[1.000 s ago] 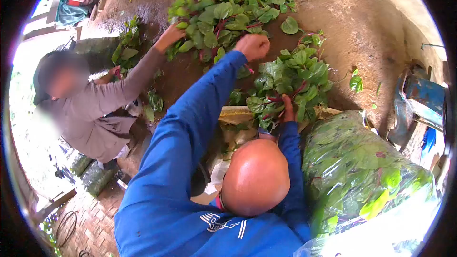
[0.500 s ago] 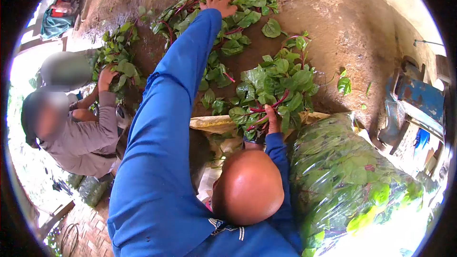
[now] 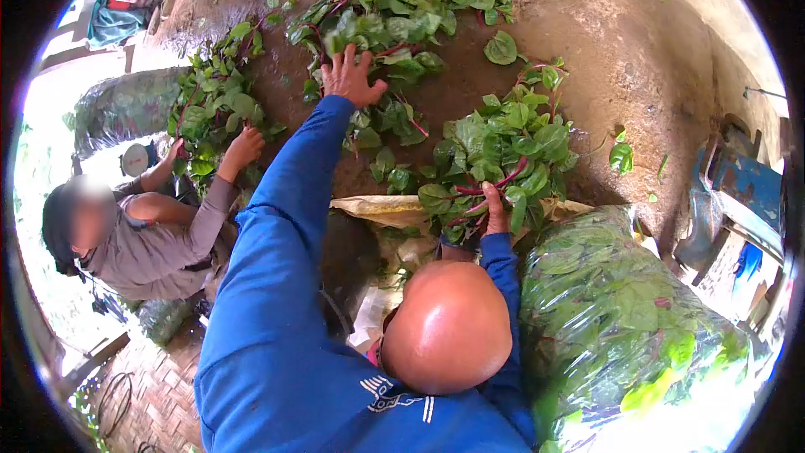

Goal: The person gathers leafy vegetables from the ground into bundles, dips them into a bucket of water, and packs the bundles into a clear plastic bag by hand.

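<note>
My left hand (image 3: 352, 77), fingers spread, reaches to the near left edge of a loose pile of Malabar spinach (image 3: 402, 21) with red stems. The hand is just over or touching the leaves, with nothing gripped in it. My right hand (image 3: 496, 208) is closed round the red stems of a Malabar spinach bunch (image 3: 511, 138). The bunch's leaves fan out away from me over the brown surface; part of the fingers is hidden behind stems and leaves. A few loose sprigs (image 3: 390, 168) lie between the pile and the bunch.
My bent knee (image 3: 449, 327) rises between my arms. A clear plastic bag full of leaves (image 3: 629, 302) stands at my right. At left a co-worker (image 3: 159, 235) handles another heap of greens (image 3: 214, 105). A yellowish sack edge (image 3: 381, 210) lies before me. Blue metal object (image 3: 742, 184) far right.
My left hand has drawn back from the pile's middle to its near left edge. My right hand keeps its hold on the bunch. The co-worker's hand has moved across their greens.
</note>
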Tool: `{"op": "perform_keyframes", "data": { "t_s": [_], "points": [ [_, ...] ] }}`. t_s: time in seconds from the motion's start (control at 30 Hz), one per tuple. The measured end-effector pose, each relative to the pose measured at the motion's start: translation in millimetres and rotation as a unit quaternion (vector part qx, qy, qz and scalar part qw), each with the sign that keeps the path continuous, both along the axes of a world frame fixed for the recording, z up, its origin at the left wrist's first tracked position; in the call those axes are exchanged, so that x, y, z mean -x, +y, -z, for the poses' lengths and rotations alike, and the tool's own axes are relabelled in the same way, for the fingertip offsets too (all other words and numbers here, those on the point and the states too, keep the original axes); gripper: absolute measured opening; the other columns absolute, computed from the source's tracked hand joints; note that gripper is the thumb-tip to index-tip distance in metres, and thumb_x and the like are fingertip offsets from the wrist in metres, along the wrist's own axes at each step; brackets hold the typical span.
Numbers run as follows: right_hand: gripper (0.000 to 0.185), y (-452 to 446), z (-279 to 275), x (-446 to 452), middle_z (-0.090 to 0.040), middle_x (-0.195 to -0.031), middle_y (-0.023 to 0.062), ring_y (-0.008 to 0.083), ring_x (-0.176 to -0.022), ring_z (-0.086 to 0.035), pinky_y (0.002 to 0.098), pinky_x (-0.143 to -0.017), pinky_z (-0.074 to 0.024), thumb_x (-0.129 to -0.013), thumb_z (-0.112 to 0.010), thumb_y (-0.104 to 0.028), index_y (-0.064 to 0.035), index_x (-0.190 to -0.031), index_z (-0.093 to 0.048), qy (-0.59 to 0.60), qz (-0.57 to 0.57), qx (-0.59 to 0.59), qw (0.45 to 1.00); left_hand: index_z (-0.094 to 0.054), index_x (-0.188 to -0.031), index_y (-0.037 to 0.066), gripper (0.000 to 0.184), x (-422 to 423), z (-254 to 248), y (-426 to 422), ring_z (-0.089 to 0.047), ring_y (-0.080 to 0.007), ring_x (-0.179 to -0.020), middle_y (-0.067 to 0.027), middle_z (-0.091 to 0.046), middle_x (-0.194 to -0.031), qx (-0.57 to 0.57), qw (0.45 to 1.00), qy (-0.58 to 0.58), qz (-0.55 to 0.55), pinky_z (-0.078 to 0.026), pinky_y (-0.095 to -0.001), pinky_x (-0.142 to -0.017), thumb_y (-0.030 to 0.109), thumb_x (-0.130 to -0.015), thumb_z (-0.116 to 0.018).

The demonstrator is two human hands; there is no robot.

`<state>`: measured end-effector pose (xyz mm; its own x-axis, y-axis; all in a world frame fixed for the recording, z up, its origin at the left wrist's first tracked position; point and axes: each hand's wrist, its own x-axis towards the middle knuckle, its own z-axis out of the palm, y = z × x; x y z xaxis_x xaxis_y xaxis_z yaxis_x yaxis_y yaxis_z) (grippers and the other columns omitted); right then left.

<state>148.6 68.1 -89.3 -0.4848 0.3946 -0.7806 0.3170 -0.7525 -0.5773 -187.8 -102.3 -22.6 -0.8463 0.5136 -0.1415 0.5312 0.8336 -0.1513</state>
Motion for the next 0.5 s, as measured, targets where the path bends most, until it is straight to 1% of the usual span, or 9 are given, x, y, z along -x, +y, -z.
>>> {"op": "perform_keyframes", "data": {
  "t_s": [0.07, 0.17, 0.23, 0.3, 0.33, 0.37, 0.43, 0.47, 0.5],
  "points": [
    [0.068, 1.2, -1.5, 0.4, -0.059, -0.106, 0.0087, 0.0252, -0.095, -0.058, 0.0367, -0.078, -0.0478, -0.063, -0.078, -0.020, -0.0126, -0.122, -0.046, 0.001, -0.002, -0.004, 1.000, -0.038, -0.134, 0.019, 0.074, 1.5, -7.8, -8.7, -0.030, -0.0413, -0.129, -0.0163, -0.030, -0.141, -0.006, 0.996, -0.063, -0.066, -0.026, -0.0620, -0.100, 0.051, -0.071, -0.061],
    [0.066, 2.3, -3.4, 1.4, -0.059, -0.105, 0.0082, 0.0245, -0.095, -0.058, 0.0365, -0.077, -0.0478, -0.064, -0.078, -0.021, -0.0120, -0.121, -0.048, 0.002, -0.003, -0.001, 1.000, -0.043, -0.129, 0.017, 0.071, 6.3, -8.0, -17.2, -0.035, -0.0405, -0.124, -0.0150, -0.031, -0.139, -0.008, 0.995, -0.065, -0.073, -0.028, -0.0625, -0.096, 0.053, -0.070, -0.059],
    [0.065, 2.6, -4.9, 2.2, -0.059, -0.105, 0.0079, 0.0240, -0.094, -0.058, 0.0364, -0.077, -0.0479, -0.064, -0.078, -0.021, -0.0116, -0.121, -0.048, 0.003, 0.000, 0.000, 1.000, -0.042, -0.129, 0.017, 0.072, 12.1, -10.8, -11.4, -0.039, -0.0409, -0.121, -0.0153, -0.033, -0.138, -0.003, 0.997, -0.050, -0.059, -0.032, -0.0590, -0.095, 0.052, -0.069, -0.061],
    [0.063, 1.5, -5.5, 1.0, -0.060, -0.104, 0.0075, 0.0235, -0.094, -0.058, 0.0363, -0.077, -0.0479, -0.064, -0.078, -0.021, -0.0112, -0.120, -0.049, 0.001, 0.000, 0.001, 1.000, -0.043, -0.128, 0.016, 0.071, 24.2, -12.4, -9.5, -0.044, -0.0400, -0.116, -0.0160, -0.037, -0.134, -0.002, 0.992, -0.115, -0.049, -0.036, -0.0500, -0.095, 0.049, -0.068, -0.064],
    [0.063, 0.7, -5.7, 0.5, -0.060, -0.104, 0.0074, 0.0233, -0.094, -0.058, 0.0362, -0.077, -0.0480, -0.065, -0.078, -0.021, -0.0111, -0.120, -0.049, 0.000, -0.001, 0.000, 1.000, -0.046, -0.125, 0.014, 0.068, 36.0, -7.6, -13.7, -0.049, -0.0383, -0.111, -0.0187, -0.045, -0.126, -0.076, 0.987, -0.138, -0.035, -0.041, -0.0431, -0.092, 0.048, -0.069, -0.065],
    [0.062, 0.2, -6.4, 0.5, -0.060, -0.104, 0.0072, 0.0230, -0.094, -0.058, 0.0361, -0.077, -0.0480, -0.065, -0.078, -0.021, -0.0109, -0.119, -0.050, -0.002, 0.000, 0.000, 1.000, -0.046, -0.125, 0.014, 0.068, 38.0, -8.0, -21.7, -0.049, -0.0383, -0.111, -0.0187, -0.045, -0.126, -0.074, 0.987, -0.141, -0.037, -0.041, -0.0431, -0.092, 0.048, -0.069, -0.065],
    [0.061, -0.5, -9.0, 5.2, -0.060, -0.104, 0.0069, 0.0225, -0.093, -0.058, 0.0360, -0.077, -0.0480, -0.065, -0.078, -0.021, -0.0105, -0.119, -0.050, 0.000, 0.000, 0.000, 1.000, -0.049, -0.122, 0.010, 0.066, 44.7, -13.0, -41.6, -0.049, -0.0372, -0.111, -0.0206, -0.051, -0.119, -0.362, 0.916, -0.143, -0.093, -0.042, -0.0433, -0.090, 0.049, -0.071, -0.064],
    [0.060, -1.0, -10.8, 0.5, -0.060, -0.103, 0.0067, 0.0223, -0.093, -0.058, 0.0359, -0.077, -0.0480, -0.065, -0.078, -0.022, -0.0103, -0.118, -0.051, -0.002, 0.003, 0.001, 1.000, -0.050, -0.118, 0.005, 0.066, 48.6, 5.9, -59.6, -0.052, -0.0380, -0.107, -0.0223, -0.055, -0.112, -0.402, 0.903, -0.080, -0.126, -0.042, -0.0456, -0.088, 0.050, -0.072, -0.063],
    [0.060, -0.3, -12.2, 1.7, -0.060, -0.103, 0.0066, 0.0220, -0.093, -0.058, 0.0359, -0.076, -0.0481, -0.066, -0.078, -0.022, -0.0101, -0.118, -0.051, -0.002, 0.003, 0.002, 1.000, -0.050, -0.118, 0.005, 0.066, 44.2, 12.1, -68.6, -0.052, -0.0380, -0.107, -0.0223, -0.055, -0.112, -0.400, 0.904, -0.075, -0.129, -0.042, -0.0456, -0.088, 0.050, -0.072, -0.063]
  ]
}}
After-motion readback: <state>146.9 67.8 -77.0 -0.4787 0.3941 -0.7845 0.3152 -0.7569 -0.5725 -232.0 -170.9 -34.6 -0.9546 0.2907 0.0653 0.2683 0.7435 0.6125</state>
